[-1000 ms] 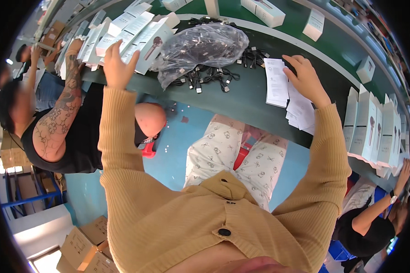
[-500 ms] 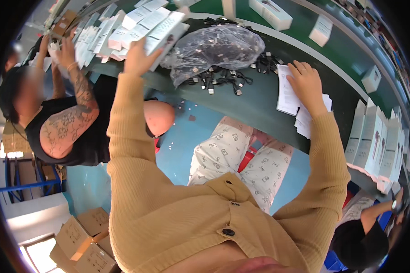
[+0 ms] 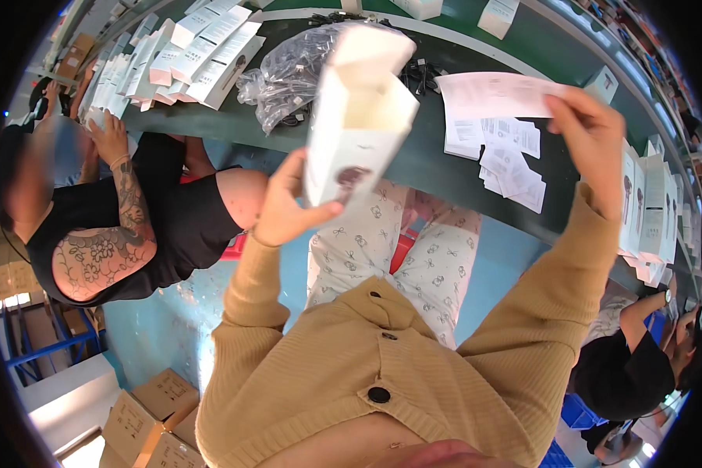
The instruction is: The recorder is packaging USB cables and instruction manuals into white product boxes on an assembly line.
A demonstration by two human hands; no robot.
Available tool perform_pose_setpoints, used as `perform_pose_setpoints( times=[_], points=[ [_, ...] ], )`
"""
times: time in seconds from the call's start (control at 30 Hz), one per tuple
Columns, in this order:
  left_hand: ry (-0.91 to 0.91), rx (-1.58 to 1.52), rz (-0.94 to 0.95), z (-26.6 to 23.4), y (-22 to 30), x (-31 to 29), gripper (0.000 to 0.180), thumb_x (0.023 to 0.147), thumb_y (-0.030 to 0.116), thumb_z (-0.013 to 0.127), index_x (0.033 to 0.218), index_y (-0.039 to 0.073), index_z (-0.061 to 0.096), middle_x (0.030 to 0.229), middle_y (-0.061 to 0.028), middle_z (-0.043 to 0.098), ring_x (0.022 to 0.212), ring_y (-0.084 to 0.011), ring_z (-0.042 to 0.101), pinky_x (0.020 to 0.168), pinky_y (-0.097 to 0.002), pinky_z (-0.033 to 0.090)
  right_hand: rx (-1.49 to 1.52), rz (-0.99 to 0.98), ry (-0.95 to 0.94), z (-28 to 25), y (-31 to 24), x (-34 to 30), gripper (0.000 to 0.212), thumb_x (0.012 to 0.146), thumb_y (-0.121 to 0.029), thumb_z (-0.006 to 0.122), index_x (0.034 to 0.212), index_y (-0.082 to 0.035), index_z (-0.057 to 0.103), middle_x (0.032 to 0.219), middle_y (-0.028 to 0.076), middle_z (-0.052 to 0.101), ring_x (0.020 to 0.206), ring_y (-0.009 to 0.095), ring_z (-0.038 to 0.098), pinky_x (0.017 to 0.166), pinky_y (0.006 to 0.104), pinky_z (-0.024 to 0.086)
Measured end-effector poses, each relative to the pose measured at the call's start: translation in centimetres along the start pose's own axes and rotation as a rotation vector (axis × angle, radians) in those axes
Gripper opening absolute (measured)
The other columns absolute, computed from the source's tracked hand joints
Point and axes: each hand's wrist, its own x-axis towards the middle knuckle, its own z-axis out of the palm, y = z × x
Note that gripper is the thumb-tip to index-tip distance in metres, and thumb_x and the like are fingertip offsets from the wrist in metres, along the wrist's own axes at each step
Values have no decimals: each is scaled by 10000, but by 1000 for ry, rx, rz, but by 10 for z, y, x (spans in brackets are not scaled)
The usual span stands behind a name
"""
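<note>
My left hand [image 3: 287,209] is wrapped round the lower side of a white carton box [image 3: 349,164]. The box is lifted over the bench edge with its top flap up, and its mouth faces me. My right hand [image 3: 589,132] pinches the right end of a folded paper sheet [image 3: 495,92]. This sheet is raised above a stack of printed leaflets [image 3: 460,139]. Beside the stack, small white cards [image 3: 515,179] lie spread on the dark bench. A clear plastic bag of black cables [image 3: 285,74] sits behind the box, partly hidden by it.
White boxes [image 3: 203,58] are piled at the bench's left, and more boxes [image 3: 643,203] stand upright at the right. A person with a tattooed arm [image 3: 105,253] sits close on my left. Another person [image 3: 628,370] is at the lower right. Brown cartons [image 3: 152,413] are behind me.
My left hand has taken a white box from the pile and brought it right, towards me, its top open. My right hand has lifted a paper sheet off the leaflet stack.
</note>
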Motion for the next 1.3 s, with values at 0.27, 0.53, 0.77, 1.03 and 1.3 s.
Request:
perform_pose_setpoints(
  times=[0.27, 0.53, 0.77, 1.03, 1.3],
  points=[
    [-121, 43, -128, 42, -23, -18, 813, 625, 157, 854, 1298, -27, 436, 1181, -74, 566, 1094, -135, 512, 965, -287, 390, -217, -266, -132, 13, -63, -23, 93, 785, -9, 673, 878, -4, 673, 737, 108, 660, 589, 171, 588, 537, 251, 441],
    [-224, 40, -215, 41, -45, -45, 823, 643, 243, 842, 1304, -4, 417, 1206, -91, 527, 1122, -169, 494, 983, -296, 368, -66, -317, -425, 87, -45, -24, 114, 786, -98, 685, 875, -27, 677, 745, 88, 634, 586, 214, 552, 531, 284, 426],
    [2, 5, -271, 27, -64, -70, 862, 660, 143, 777, 1335, 35, 253, 1197, -120, 496, 1142, -202, 481, 971, -340, 400, -341, -178, -151, 173, 37, 19, 259, 832, -283, 656, 960, -58, 674, 825, 98, 632, 681, 256, 618, 605, 365, 487],
    [16, -41, -337, 15, -65, -66, 841, 663, 133, 782, 1334, 51, 282, 1198, -93, 472, 1124, -204, 467, 978, -346, 378, -409, -32, -255, 179, 42, 31, 153, 820, -157, 627, 940, -68, 663, 851, 132, 678, 729, 290, 645, 646, 370, 503],
    [-76, 22, -247, 33, -58, -49, 831, 659, 163, 791, 1327, 59, 307, 1196, -81, 473, 1135, -197, 458, 982, -338, 363, -219, -360, -260, 86, -75, -25, 194, 712, 21, 650, 899, -30, 659, 802, 96, 653, 607, 198, 622, 540, 262, 486]
  ],
)
